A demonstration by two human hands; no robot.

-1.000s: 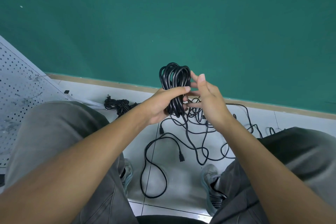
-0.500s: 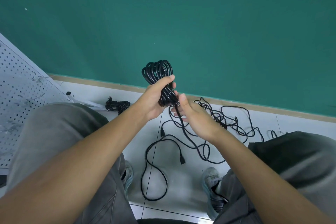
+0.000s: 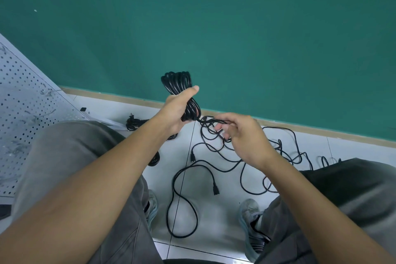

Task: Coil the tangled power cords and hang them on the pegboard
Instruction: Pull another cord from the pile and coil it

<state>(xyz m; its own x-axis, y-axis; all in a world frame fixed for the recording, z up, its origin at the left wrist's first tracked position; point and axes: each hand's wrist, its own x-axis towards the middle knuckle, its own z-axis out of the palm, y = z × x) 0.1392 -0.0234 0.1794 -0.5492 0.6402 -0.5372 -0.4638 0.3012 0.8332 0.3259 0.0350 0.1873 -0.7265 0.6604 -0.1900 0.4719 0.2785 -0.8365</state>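
Right hand [image 3: 246,135] has pulled cord [image 3: 211,121] rightward — coil [image 3: 177,85] tilted.

A: Where is the camera?

B: There is one view only, worn on the person's head. It looks forward and steeply down past both forearms, so nothing is shared with a second view.

A: How close is it?

B: Close. The left hand [image 3: 179,111] and right hand [image 3: 244,137] sit near the middle of the wide, curved picture, at arm's reach.

A: What frames them?

B: Beyond the hands a green wall [image 3: 235,28] fills the upper half. Below them lies the tiled floor [image 3: 216,216], between the person's knees. Left of the left hand, a pegboard [image 3: 23,113] leans in from the edge.
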